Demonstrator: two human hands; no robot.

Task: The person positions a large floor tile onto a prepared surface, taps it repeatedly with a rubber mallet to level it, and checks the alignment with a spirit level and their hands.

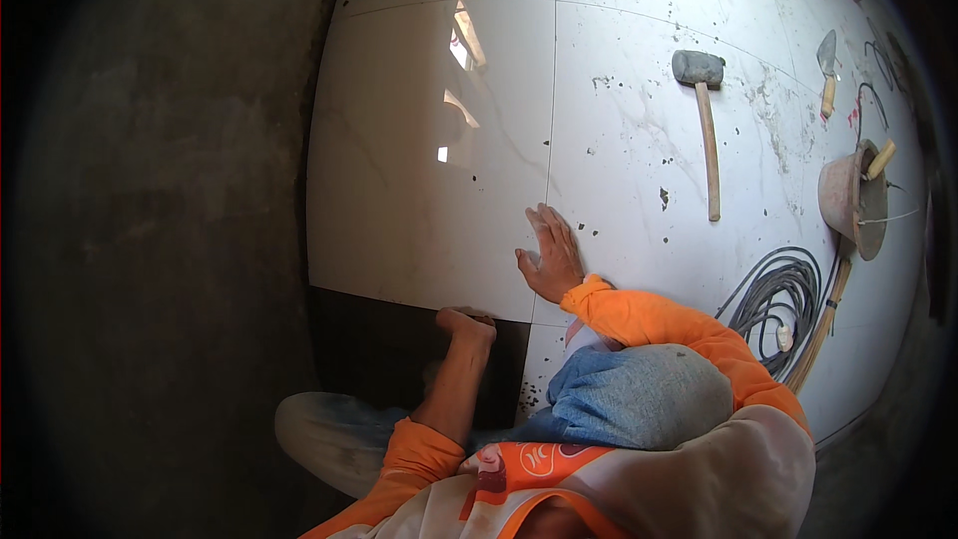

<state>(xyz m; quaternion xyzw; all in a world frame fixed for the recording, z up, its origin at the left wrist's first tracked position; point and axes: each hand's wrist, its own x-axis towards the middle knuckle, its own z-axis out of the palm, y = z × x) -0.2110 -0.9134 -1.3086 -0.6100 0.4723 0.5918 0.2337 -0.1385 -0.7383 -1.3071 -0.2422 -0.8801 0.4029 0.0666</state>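
Note:
My right hand [555, 258] rests flat on the pale floor tiles, fingers stretched out and slightly apart, beside the joint between two tiles. My left hand [466, 321] is bent at the near edge of a large glossy white tile [419, 210], where the tile meets a dark untiled strip [369, 339]. The fingers of that hand are mostly hidden, so whether they grip the edge does not show. Ahead and to the right lies a rubber mallet [707, 130] with a grey head and a wooden handle.
At the right stand a bucket [843, 195] with a wooden handle poking out, a coiled dark cable [778, 294] and a stick broom [826, 324]. A trowel [827, 70] lies farther off. A bare dark wall [200, 190] runs along the left. Dark crumbs dot the tiles.

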